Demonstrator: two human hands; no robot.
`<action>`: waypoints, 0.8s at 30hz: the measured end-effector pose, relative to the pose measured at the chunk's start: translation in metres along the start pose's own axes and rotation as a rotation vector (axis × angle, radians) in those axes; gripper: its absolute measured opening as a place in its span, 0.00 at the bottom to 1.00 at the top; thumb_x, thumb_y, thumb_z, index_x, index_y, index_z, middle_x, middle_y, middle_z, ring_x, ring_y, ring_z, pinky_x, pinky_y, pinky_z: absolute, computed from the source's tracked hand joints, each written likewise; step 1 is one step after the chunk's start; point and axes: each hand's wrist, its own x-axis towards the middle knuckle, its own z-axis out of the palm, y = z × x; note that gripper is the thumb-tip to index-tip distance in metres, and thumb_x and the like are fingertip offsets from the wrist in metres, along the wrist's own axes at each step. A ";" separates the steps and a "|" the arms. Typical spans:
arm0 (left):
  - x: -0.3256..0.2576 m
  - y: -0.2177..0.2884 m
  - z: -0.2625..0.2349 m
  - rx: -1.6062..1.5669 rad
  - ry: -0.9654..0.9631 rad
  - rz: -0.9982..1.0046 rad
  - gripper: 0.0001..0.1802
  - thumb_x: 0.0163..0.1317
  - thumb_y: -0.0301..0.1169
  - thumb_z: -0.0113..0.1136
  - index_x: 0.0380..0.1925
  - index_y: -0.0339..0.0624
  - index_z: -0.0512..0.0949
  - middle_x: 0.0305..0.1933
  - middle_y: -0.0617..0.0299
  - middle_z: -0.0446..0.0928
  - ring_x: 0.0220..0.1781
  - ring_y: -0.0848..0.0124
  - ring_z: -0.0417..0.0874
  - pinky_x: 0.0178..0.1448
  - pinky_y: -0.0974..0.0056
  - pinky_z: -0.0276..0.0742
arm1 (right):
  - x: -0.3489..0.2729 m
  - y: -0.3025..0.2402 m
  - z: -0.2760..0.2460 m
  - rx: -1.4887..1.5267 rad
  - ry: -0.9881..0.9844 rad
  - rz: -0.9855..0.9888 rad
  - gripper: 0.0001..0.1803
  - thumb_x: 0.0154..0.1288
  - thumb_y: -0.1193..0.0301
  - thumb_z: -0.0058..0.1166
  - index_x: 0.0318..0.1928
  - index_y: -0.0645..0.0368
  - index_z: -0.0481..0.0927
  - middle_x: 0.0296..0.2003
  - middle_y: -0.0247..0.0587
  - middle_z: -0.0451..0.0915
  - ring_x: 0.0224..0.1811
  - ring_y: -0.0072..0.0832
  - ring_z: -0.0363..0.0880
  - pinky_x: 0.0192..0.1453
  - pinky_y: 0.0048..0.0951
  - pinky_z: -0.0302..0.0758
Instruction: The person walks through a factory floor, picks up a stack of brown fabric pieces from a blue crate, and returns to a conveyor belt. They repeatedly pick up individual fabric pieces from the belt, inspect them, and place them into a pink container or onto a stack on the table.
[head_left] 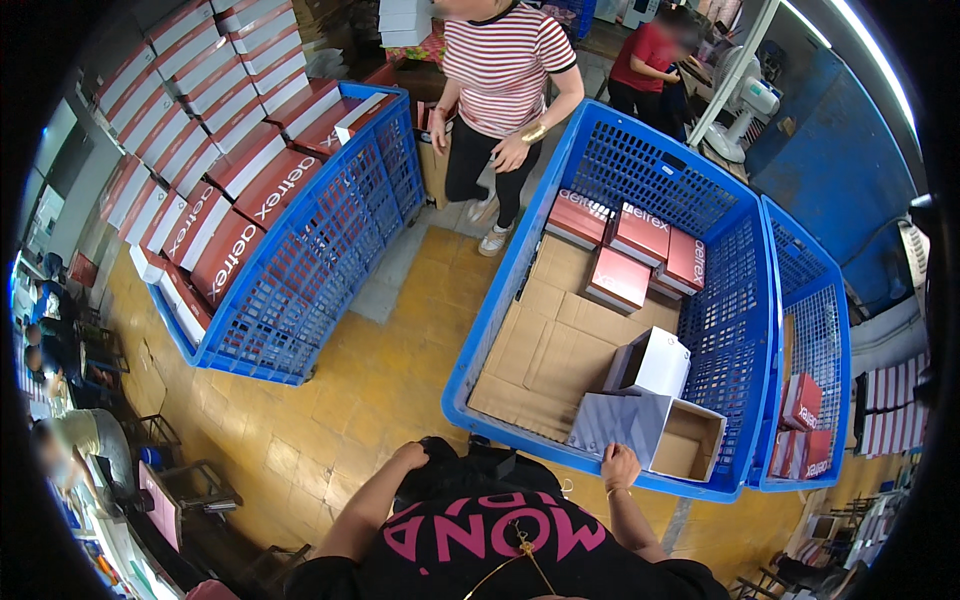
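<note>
My right hand [620, 467] rests at the near rim of a large blue plastic crate [560, 452], its fingers curled over the edge beside a grey-white shoebox [625, 425]. Next to that box is an open box part [690, 440] with a bare brown inside. A white box [652, 362] stands just behind them. Several red-and-white shoeboxes [640, 232] sit at the crate's far end, on flattened brown cardboard [540, 350]. Close to my waist, my left hand [410, 457] is closed against dark black material [440, 462]; what its fingers hold is hidden.
On the left, a second blue crate [300, 270] is piled high with red-and-white shoeboxes [225, 255]. A narrower blue crate [815, 330] adjoins on the right. One person in a striped shirt [505, 75] stands beyond the crates; another in red [645, 60] is farther back near a fan [745, 105].
</note>
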 end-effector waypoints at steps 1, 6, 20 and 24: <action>0.001 0.004 0.000 0.009 0.009 -0.001 0.24 0.56 0.40 0.52 0.51 0.39 0.74 0.51 0.42 0.77 0.55 0.49 0.76 0.58 0.54 0.72 | 0.000 0.000 0.000 -0.013 -0.024 0.016 0.19 0.63 0.59 0.46 0.22 0.56 0.79 0.28 0.43 0.80 0.33 0.43 0.79 0.37 0.43 0.74; -0.008 0.014 -0.010 -0.020 0.036 -0.036 0.24 0.56 0.39 0.52 0.51 0.40 0.74 0.51 0.42 0.76 0.54 0.49 0.77 0.58 0.54 0.72 | 0.000 -0.001 -0.001 0.023 0.082 -0.049 0.19 0.63 0.59 0.46 0.22 0.56 0.79 0.27 0.42 0.79 0.33 0.43 0.79 0.37 0.44 0.74; -0.006 0.005 0.013 -0.060 0.057 -0.063 0.23 0.56 0.42 0.51 0.44 0.37 0.81 0.51 0.44 0.77 0.55 0.52 0.78 0.61 0.54 0.72 | 0.001 0.005 0.004 -0.024 -0.079 0.035 0.22 0.65 0.56 0.43 0.23 0.57 0.81 0.28 0.48 0.81 0.34 0.46 0.79 0.39 0.45 0.73; -0.007 0.003 0.018 -0.076 0.060 -0.064 0.23 0.56 0.42 0.51 0.44 0.37 0.80 0.51 0.44 0.78 0.55 0.52 0.78 0.61 0.54 0.72 | 0.002 -0.002 -0.006 -0.018 -0.120 0.051 0.23 0.65 0.56 0.41 0.24 0.58 0.81 0.28 0.49 0.81 0.34 0.46 0.80 0.40 0.45 0.72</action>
